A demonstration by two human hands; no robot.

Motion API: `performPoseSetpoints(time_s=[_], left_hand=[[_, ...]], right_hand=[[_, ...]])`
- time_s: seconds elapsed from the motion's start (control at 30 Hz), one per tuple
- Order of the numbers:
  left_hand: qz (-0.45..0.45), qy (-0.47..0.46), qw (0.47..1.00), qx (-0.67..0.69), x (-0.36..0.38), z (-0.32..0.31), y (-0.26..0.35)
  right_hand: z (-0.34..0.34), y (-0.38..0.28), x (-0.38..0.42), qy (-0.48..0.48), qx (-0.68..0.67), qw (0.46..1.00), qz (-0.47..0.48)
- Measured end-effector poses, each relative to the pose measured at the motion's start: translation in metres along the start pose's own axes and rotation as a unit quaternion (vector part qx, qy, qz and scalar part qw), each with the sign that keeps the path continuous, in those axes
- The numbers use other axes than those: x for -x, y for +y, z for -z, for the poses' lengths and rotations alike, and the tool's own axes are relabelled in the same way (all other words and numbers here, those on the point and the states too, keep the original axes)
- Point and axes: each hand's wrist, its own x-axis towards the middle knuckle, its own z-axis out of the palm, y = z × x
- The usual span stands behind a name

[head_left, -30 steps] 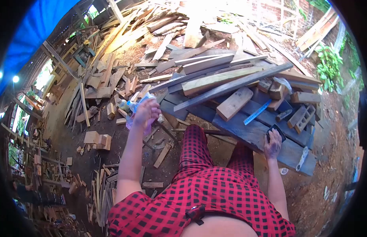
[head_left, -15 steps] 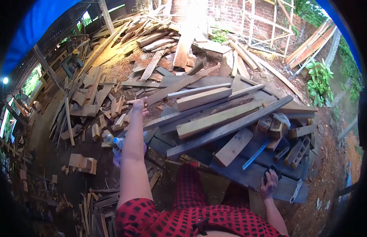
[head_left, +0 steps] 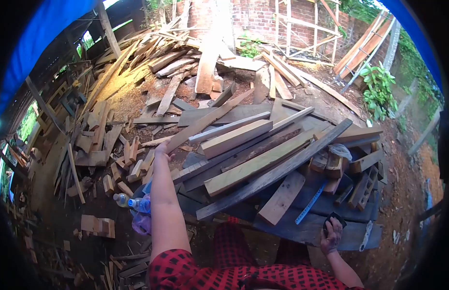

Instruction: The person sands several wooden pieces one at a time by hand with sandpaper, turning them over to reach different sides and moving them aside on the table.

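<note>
My left hand is stretched out at the near end of a long thin plank, its fingers closed at that end. My right hand is wrapped round a dark block at the right front of the dark work table. Between the hands lie several beams, among them a pale beam, a greenish beam and a long grey beam. A blue ruler rests beside a short wood block. A light-handled tool lies right of my right hand.
Plastic bottles stand left of my left forearm. A clear plastic bag sits on short blocks at the right. Scrap wood covers the ground at the left, and a leafy plant grows at the back right.
The view has shifted, so the table's far items sit further left. My left hand has met the long plank's end, which now lies against its fingers. My right hand still holds the dark block.
</note>
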Motion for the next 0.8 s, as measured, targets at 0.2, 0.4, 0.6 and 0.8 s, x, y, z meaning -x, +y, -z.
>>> performPoseSetpoints(time_s=[0.2,0.4,0.6,0.8], left_hand=[[-0.052,-0.029,0.993,0.098,-0.017,0.0,0.012],[-0.137,-0.137,0.967,0.166,0.066,-0.032,0.029],[-0.323,-0.097,0.928,0.16,0.144,-0.053,0.041],[-0.334,-0.208,0.901,0.182,0.241,-0.005,0.039]], right_hand=[[0.004,-0.006,-0.004,0.013,0.005,1.0,0.006],[0.005,-0.004,-0.003,0.021,0.003,1.0,0.004],[0.001,0.004,0.002,0.064,0.006,0.998,0.017],[0.008,0.007,0.007,0.074,-0.016,0.997,0.007]])
